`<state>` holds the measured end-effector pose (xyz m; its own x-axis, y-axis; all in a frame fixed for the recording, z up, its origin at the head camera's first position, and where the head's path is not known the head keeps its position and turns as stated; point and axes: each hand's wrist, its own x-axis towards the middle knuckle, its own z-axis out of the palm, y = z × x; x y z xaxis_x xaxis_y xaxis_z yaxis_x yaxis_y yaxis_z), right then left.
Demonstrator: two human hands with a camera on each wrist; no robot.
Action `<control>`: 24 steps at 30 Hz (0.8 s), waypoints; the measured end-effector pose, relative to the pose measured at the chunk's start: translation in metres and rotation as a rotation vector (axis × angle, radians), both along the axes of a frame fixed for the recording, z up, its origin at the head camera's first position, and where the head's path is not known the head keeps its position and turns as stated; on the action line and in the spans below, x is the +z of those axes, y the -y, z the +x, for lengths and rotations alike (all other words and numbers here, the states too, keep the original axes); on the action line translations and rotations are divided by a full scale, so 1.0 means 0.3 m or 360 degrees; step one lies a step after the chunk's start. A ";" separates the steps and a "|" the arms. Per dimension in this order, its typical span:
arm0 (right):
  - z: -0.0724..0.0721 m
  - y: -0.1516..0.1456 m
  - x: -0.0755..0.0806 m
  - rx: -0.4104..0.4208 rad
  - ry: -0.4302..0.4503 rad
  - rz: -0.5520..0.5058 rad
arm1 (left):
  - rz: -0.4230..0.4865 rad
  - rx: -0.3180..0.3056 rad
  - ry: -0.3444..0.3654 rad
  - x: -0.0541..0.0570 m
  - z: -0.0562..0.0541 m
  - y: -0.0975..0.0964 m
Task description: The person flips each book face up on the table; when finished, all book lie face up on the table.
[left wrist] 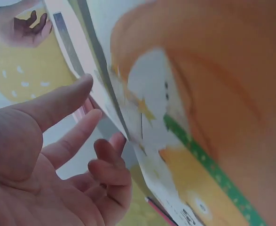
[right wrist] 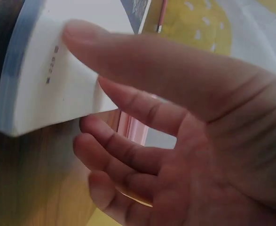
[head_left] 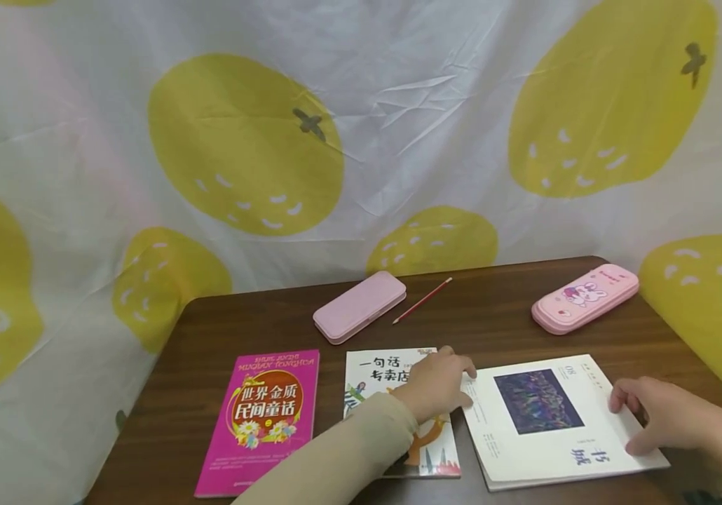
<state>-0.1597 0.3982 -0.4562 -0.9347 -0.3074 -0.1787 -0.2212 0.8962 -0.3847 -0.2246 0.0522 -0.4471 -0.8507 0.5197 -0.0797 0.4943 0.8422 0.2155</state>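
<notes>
A white book [head_left: 588, 456] with a dark picture on its cover lies slightly turned on the table, front right. My right hand [head_left: 666, 417] is at its right edge, thumb over the cover and fingers loosely bent. In the right wrist view the thumb [right wrist: 114, 56] hides part of the cover, so firm contact cannot be judged. My left hand [head_left: 437, 382] is above a white picture book [head_left: 439, 459], its fingertips by the white book's left edge. The left wrist view shows those fingers [left wrist: 74, 136] relaxed, with nothing between them.
A magenta book [head_left: 266, 449] lies at the left of the brown table [head_left: 159, 421]. Farther back are a plain pink pencil case [head_left: 361, 305], a red pencil [head_left: 423, 301] and a pink rabbit pencil case [head_left: 584, 298]. Behind the table hangs a lemon-patterned cloth [head_left: 399, 161].
</notes>
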 end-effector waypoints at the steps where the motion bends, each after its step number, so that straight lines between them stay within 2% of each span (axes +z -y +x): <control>1: 0.007 0.001 0.002 0.0020 0.0023 0.0000 | -0.0005 -0.0016 0.0006 -0.003 0.001 -0.001; 6: 0.026 0.004 0.014 0.0003 0.0125 0.0074 | -0.0016 -0.0019 -0.0010 -0.013 0.007 -0.005; 7: 0.029 0.001 0.014 0.0020 0.0106 0.0074 | -0.0011 -0.0010 -0.0006 -0.014 0.008 -0.005; 15: 0.038 -0.014 0.012 0.0050 0.0134 -0.0030 | -0.0001 0.0038 0.0047 -0.017 0.016 -0.013; 24: 0.017 -0.012 -0.021 0.0003 -0.0061 0.0017 | -0.0030 0.0016 0.0043 -0.019 0.036 -0.005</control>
